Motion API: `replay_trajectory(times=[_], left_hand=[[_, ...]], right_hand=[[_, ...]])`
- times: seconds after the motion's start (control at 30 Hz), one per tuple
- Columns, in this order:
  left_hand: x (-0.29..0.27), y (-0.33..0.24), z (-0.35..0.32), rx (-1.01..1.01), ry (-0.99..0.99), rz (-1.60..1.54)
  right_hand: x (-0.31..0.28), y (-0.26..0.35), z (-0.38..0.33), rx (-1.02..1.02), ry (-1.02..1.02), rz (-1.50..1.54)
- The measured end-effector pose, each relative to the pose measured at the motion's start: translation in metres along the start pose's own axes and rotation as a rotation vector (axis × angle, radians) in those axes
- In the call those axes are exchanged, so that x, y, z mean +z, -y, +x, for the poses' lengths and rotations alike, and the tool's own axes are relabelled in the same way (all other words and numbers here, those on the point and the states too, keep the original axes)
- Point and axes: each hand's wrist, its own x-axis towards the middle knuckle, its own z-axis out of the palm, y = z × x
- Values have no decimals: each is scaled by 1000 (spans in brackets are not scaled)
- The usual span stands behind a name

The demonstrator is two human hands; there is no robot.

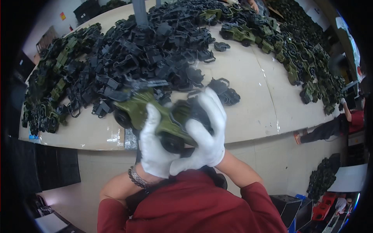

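Note:
Close in front of me, a green toy jeep [139, 110] with black wheels is held between both hands, slightly blurred. My left hand [153, 145], in a white glove, is closed on its near side, thumb up along the body. My right hand [208, 134], also gloved in white, wraps the jeep's rear end. Its fingers press around a black part [199, 112] there; whether that part is fixed on cannot be told. Just beyond the jeep, a loose pile of black plastic toy parts [136, 54] covers the table [248, 112].
Green toy jeeps lie heaped at the left [58, 93] and along the right side [291, 66]. A grey post [140, 13] rises behind the black pile. Another person's hand [254, 6] shows at the far edge. At right a person in dark trousers [326, 130] sits beyond the table.

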Motion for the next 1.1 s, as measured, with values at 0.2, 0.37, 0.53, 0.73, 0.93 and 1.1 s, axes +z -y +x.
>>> replay_trajectory(times=[0.2, 0.37, 0.53, 0.73, 0.93, 1.1], left_hand=[[-2, 28, -5, 72, 79, -228], [-9, 13, -14, 133, 64, -226], [-41, -60, -50, 481, -128, -14], [-144, -207, -104, 983, -577, 302], [-226, -301, -126, 831, -744, -21], [-238, -334, -100, 743, -596, -29]], right_hand=[[-18, -3, 17, 4, 107, -26], [-5, 7, 23, 93, 145, 4], [37, 17, 38, 41, 290, 130], [29, -1, 73, 45, 415, 1], [106, -3, 143, 21, 466, 150], [244, -42, 193, 292, 723, 274]])
